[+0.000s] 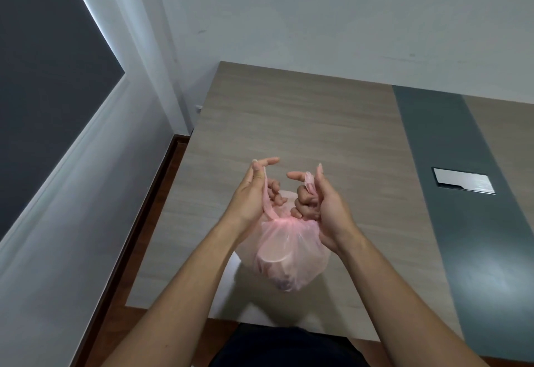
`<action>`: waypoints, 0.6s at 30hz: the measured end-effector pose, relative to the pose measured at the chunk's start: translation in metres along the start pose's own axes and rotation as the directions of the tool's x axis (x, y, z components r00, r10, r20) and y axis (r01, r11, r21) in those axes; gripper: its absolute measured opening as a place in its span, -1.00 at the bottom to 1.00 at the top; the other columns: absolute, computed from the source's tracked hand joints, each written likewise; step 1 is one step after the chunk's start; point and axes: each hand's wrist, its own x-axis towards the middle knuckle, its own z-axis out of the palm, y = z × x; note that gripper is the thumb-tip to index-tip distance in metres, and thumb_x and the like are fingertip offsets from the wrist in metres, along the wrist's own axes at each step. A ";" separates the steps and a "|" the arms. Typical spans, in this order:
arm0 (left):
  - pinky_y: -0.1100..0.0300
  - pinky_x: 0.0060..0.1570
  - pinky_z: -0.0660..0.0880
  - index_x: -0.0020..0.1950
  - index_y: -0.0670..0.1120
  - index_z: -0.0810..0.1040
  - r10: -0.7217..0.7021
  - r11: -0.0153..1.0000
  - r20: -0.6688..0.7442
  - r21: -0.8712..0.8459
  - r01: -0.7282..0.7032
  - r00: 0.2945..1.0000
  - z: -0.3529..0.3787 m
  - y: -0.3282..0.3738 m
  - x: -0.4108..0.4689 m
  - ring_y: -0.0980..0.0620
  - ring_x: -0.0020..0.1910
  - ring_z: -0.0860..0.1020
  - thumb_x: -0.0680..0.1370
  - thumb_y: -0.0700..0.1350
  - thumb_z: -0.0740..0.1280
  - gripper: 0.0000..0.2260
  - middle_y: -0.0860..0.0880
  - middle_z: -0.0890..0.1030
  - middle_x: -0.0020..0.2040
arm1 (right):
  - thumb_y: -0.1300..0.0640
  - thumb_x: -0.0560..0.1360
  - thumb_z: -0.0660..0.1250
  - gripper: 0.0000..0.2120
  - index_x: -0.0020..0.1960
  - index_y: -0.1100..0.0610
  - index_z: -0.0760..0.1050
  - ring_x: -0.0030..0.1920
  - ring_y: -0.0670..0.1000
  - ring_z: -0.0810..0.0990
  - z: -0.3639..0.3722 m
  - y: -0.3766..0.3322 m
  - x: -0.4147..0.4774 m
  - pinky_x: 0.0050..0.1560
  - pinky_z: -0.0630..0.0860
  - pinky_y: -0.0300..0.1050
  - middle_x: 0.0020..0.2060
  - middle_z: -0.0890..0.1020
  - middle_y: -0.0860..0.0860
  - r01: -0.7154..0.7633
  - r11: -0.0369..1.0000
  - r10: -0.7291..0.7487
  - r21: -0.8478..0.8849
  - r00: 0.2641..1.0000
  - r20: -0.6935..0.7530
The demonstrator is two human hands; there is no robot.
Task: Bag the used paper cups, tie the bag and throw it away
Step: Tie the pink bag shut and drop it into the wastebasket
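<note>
A translucent pink plastic bag (284,254) hangs just above the wooden table (289,123), near its front edge. Paper cups show faintly through its skin. Its top is gathered, and two twisted handle strips rise from it. My left hand (251,193) pinches the left strip between thumb and forefinger. My right hand (320,202) pinches the right strip the same way, its other fingers curled against the gathered top. The two hands are close together, a small gap between them.
A grey-green band (450,193) runs across the table on the right, with a silver cable hatch (463,184) set in it. A white wall stands behind the table. Left of it are a dark window blind (43,83) and brown floor (138,251).
</note>
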 end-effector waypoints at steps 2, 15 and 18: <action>-0.08 0.28 0.66 0.56 0.04 0.50 -0.010 0.999 -0.094 -0.034 0.007 0.996 -0.003 -0.001 0.001 -0.10 -0.06 0.72 0.79 0.24 -0.01 -0.50 -0.13 0.66 -0.04 | -0.35 0.73 0.12 -0.36 0.26 0.18 0.66 -0.50 -0.08 0.09 -0.001 0.002 0.002 -0.33 0.27 -0.11 -0.36 0.16 -0.04 0.009 0.998 -0.009 0.069 1.000 -0.012; 0.05 0.17 0.62 0.21 -0.01 0.70 0.038 0.851 -0.125 0.524 0.033 0.991 -0.019 -0.052 -0.031 0.07 0.17 0.68 0.75 0.32 0.16 -0.52 0.04 0.69 0.18 | 0.00 0.73 0.21 -0.66 0.16 0.23 0.62 -0.48 -0.07 0.14 -0.008 0.016 0.007 -0.28 0.27 -0.09 -0.35 0.26 -0.04 0.018 0.989 -0.009 0.146 0.998 -0.065; 0.19 0.11 0.58 0.20 0.13 0.75 0.073 0.796 -0.116 0.606 0.013 0.991 -0.017 -0.050 -0.022 0.17 0.13 0.66 0.70 0.29 0.30 -0.67 0.19 0.69 0.15 | 0.15 0.68 0.19 -0.68 0.28 0.28 0.60 -0.43 -0.05 0.15 -0.004 0.018 0.002 -0.25 0.26 -0.07 -0.30 0.24 0.00 0.013 1.000 -0.013 -0.028 1.000 -0.013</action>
